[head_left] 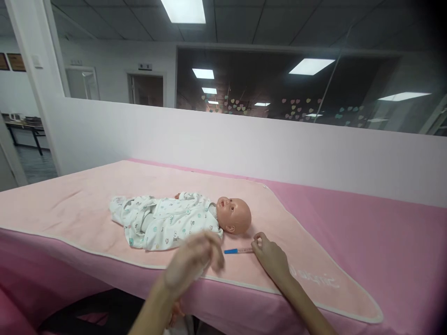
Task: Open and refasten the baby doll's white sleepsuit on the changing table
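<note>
— What are the hands doing?

— The right hand [268, 258] rests on the blanket with thumb and forefinger pinched on the end of a thermometer [238, 251], a thin stick with a blue tip that lies flat. The left hand [190, 265] hangs in the air, blurred, fingers loosely spread and holding nothing.

— Where is the thermometer relative to the doll?

— Just in front of the doll [178, 221], below its head and near it without touching. The blue tip points toward the left hand.

— And the doll itself?

— It lies on its back in a white printed romper, head toward the right hand, legs away to the other side. The left hand hovers just in front of its chest.

— What is under the doll?

— A pale pink blanket [77, 209] with a white edge, spread on a deeper pink table cover [384, 242]. Behind the doll runs a low white wall [244, 144] with a dark glass pane above.
</note>
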The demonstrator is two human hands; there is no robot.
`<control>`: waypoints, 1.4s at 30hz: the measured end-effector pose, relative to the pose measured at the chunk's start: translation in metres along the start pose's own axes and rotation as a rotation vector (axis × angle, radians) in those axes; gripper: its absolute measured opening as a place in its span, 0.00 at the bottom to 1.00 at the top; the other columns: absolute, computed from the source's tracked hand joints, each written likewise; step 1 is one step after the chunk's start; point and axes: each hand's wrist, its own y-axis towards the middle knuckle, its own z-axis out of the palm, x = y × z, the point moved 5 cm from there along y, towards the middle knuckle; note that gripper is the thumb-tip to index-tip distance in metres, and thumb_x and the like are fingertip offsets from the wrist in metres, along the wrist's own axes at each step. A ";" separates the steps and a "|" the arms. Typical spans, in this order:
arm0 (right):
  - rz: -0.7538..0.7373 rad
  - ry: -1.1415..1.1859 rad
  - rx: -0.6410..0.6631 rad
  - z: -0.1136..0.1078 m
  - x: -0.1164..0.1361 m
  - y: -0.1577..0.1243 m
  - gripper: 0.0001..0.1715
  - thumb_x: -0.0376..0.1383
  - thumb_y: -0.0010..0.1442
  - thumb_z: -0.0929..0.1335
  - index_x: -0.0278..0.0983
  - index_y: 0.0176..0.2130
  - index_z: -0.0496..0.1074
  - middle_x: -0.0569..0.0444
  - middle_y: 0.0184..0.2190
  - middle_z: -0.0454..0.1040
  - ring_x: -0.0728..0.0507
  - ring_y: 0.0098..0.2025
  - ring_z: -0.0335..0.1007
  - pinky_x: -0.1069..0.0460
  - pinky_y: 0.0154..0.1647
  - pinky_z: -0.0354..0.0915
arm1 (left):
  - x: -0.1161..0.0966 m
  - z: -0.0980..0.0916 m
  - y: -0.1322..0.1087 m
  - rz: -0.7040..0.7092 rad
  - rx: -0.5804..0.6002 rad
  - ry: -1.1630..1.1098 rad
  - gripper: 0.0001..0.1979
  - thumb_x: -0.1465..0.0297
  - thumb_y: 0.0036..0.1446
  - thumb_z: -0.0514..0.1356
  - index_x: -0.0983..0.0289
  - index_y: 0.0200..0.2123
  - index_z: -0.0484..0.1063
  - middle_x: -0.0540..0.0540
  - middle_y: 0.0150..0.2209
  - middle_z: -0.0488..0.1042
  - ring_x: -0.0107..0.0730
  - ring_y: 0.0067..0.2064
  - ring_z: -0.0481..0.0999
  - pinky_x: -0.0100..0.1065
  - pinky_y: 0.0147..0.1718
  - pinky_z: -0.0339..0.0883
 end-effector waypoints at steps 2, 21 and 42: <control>-0.004 -0.056 0.013 0.002 0.003 0.000 0.14 0.37 0.59 0.55 0.38 0.40 0.64 0.50 0.26 0.72 0.41 0.29 0.70 0.54 0.24 0.45 | -0.001 -0.022 0.033 0.054 -0.102 0.062 0.20 0.58 0.58 0.48 0.66 0.33 0.72 0.54 0.22 0.67 0.29 0.28 0.69 0.33 0.33 0.66; -0.849 0.545 -0.673 -0.015 0.183 0.019 0.14 0.29 0.58 0.56 0.35 0.36 0.68 0.49 0.30 0.72 0.45 0.34 0.66 0.50 0.38 0.61 | 0.067 -0.054 0.076 0.261 -0.264 1.107 0.07 0.72 0.55 0.49 0.64 0.33 0.66 0.55 0.36 0.70 0.33 0.38 0.67 0.34 0.38 0.60; -0.684 1.010 -0.708 0.010 0.176 0.032 0.19 0.21 0.44 0.58 0.36 0.35 0.66 0.51 0.35 0.68 0.45 0.40 0.64 0.49 0.44 0.63 | 0.066 -0.060 0.072 0.210 -0.330 0.866 0.12 0.66 0.61 0.48 0.62 0.39 0.69 0.51 0.37 0.74 0.30 0.37 0.72 0.29 0.37 0.61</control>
